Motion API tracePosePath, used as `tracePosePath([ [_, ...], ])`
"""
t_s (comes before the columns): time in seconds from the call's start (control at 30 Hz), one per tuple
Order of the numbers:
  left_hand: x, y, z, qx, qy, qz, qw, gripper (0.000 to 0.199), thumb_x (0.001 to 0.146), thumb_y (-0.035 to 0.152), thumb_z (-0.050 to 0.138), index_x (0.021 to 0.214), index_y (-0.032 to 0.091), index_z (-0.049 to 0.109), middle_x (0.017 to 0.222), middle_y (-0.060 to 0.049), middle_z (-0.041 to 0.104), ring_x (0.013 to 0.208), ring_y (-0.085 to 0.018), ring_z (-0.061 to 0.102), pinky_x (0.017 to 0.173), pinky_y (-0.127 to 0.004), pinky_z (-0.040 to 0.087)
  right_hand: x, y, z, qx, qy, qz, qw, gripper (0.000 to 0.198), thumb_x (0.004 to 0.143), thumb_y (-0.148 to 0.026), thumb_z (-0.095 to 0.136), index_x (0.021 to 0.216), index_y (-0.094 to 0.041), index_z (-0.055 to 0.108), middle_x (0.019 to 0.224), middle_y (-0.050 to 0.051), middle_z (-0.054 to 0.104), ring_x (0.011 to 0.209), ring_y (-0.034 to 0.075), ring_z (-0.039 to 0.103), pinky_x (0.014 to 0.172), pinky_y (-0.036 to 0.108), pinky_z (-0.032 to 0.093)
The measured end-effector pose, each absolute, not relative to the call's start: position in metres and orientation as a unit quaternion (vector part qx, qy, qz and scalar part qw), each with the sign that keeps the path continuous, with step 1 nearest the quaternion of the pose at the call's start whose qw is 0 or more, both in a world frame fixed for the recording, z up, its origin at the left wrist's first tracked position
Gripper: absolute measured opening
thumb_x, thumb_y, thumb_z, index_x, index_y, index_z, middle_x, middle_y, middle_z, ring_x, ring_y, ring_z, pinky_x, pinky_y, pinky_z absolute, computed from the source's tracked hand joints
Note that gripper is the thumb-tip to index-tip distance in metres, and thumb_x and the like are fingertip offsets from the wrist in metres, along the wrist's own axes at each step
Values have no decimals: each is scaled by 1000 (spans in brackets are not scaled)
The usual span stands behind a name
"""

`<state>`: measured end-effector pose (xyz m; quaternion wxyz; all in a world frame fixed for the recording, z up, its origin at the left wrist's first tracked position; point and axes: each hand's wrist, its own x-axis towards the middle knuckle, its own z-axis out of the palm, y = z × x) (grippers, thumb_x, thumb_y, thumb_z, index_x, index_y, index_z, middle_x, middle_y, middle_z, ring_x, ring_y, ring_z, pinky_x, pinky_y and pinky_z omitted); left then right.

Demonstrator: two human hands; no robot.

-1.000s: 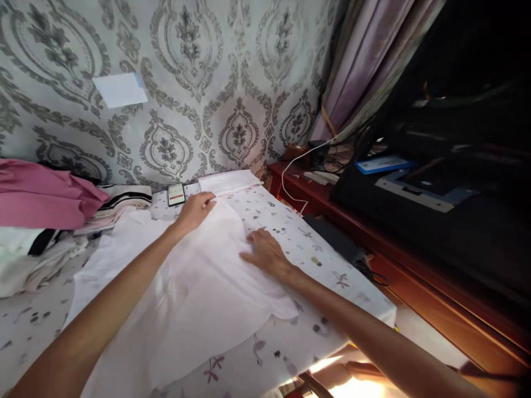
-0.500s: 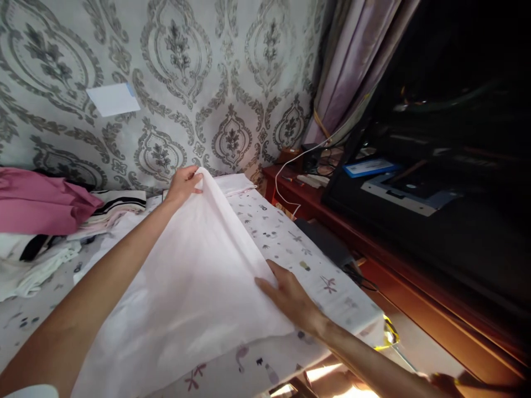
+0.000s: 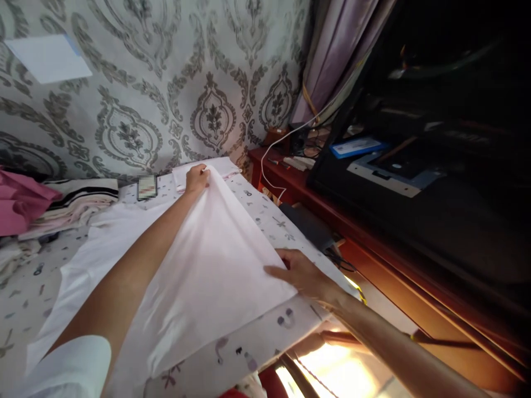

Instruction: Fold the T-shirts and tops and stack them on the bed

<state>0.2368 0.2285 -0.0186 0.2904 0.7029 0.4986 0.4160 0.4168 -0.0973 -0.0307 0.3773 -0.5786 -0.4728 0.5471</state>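
Note:
A white garment (image 3: 215, 265) lies spread over a patterned sheet, with creases fanning out from its far corner. My left hand (image 3: 197, 179) pinches that far corner, right beside a folded white cloth (image 3: 226, 165). At the near right edge, my right hand (image 3: 292, 273) grips the garment with the thumb on top; its other fingers are partly hidden under the fabric. My left forearm crosses over the garment and covers part of it. Whether it is a shirt or another piece I cannot tell.
Pink clothing (image 3: 20, 202) and a stack of folded clothes (image 3: 83, 202) lie at the left. A small framed card (image 3: 147, 188) rests near the wall. Right of the bed stands a red-brown cabinet (image 3: 298, 185) with a large black screen (image 3: 435, 138) and a white cable (image 3: 265, 152).
The view has shifted, so the wall and clothes appear further left. My left hand has carried its corner of the garment closer to the folded cloth. The small card has come into view.

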Motion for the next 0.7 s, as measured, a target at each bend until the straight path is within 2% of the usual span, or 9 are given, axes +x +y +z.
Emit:
tracePosePath([
  [0.13, 237, 240, -25, 679, 521, 429, 288, 7, 80, 16, 54, 83, 14, 60, 77, 0, 50, 69, -12, 53, 66, -27, 57, 418, -105, -23, -572, -418, 565, 423, 38, 69, -50, 76, 82, -18, 59, 69, -1, 62, 58, 12, 55, 49, 23, 39],
  [0.23, 238, 248, -33, 662, 514, 451, 308, 5, 81, 17, 56, 84, 14, 59, 76, 1, 47, 69, -11, 52, 66, -28, 58, 422, -109, -23, -598, -416, 553, 405, 39, 71, -51, 74, 79, -21, 51, 58, -7, 50, 43, 8, 41, 41, 22, 29],
  [0.3, 240, 249, -42, 679, 497, 440, 314, 6, 82, 19, 56, 84, 15, 59, 76, 1, 48, 71, -13, 54, 68, -31, 59, 425, -111, -25, -635, -447, 507, 375, 35, 75, -50, 70, 77, -23, 47, 55, -8, 45, 41, 8, 37, 40, 23, 27],
  [0.4, 242, 241, -56, 730, 463, 401, 301, 12, 84, 21, 54, 92, 15, 62, 83, -3, 58, 85, -20, 61, 81, -40, 58, 429, -115, -28, -706, -528, 367, 297, 20, 79, -41, 61, 82, -24, 50, 57, -6, 52, 49, 13, 46, 47, 26, 33],
  [0.5, 237, 218, -64, 766, 431, 391, 274, 34, 80, 19, 60, 114, 18, 61, 112, -9, 65, 114, -25, 59, 105, -45, 46, 434, -121, -34, -741, -585, 252, 213, 19, 83, -36, 53, 98, -25, 56, 62, -3, 61, 55, 18, 55, 53, 28, 37],
  [0.53, 232, 207, -65, 784, 411, 386, 260, 42, 79, 19, 61, 121, 19, 58, 126, -11, 62, 125, -26, 54, 112, -45, 40, 437, -122, -37, -744, -598, 231, 191, 24, 84, -37, 51, 105, -25, 57, 63, -3, 62, 54, 19, 56, 54, 29, 38],
  [0.6, 217, 181, -65, 862, 326, 328, 210, 51, 87, 24, 53, 137, 18, 47, 147, -15, 48, 141, -26, 40, 119, -47, 29, 443, -121, -42, -745, -622, 186, 150, 34, 86, -38, 49, 116, -25, 58, 65, -1, 65, 54, 21, 59, 55, 32, 42],
  [0.7, 181, 134, -63, 918, 300, 204, 159, 50, 98, 33, 41, 146, 20, 38, 155, -14, 40, 146, -22, 34, 122, -42, 28, 444, -107, -41, -720, -672, 92, 145, 41, 85, -37, 50, 122, -21, 60, 86, 8, 71, 70, 26, 67, 64, 38, 51],
])
